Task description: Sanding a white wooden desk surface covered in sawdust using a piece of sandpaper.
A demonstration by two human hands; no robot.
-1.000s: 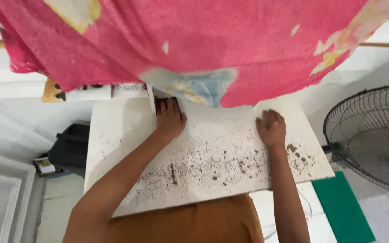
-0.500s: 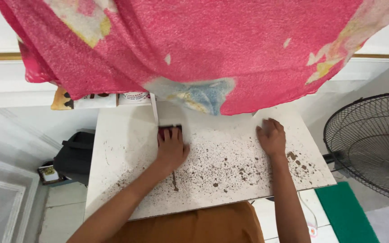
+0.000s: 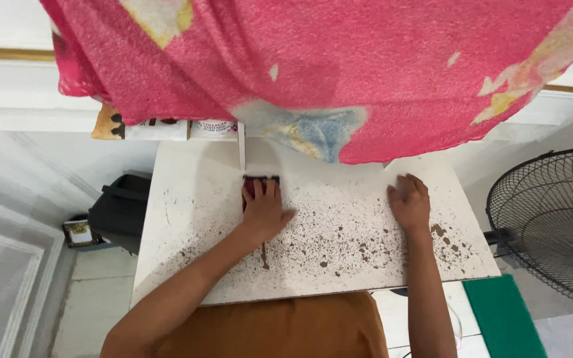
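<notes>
Left hand (image 3: 263, 211) pressing a dark red pad (image 3: 260, 181) on the speckled white board (image 3: 187, 219), right hand (image 3: 409, 202) flat and empty at 3 o'clock, pink cloth (image 3: 313, 59) at 12 o'clock.

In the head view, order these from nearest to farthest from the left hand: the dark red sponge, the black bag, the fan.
1. Dark red sponge: under the left hand fingertips.
2. Black bag: on the floor, left of the table.
3. Fan: far right, beyond the right hand.
</notes>
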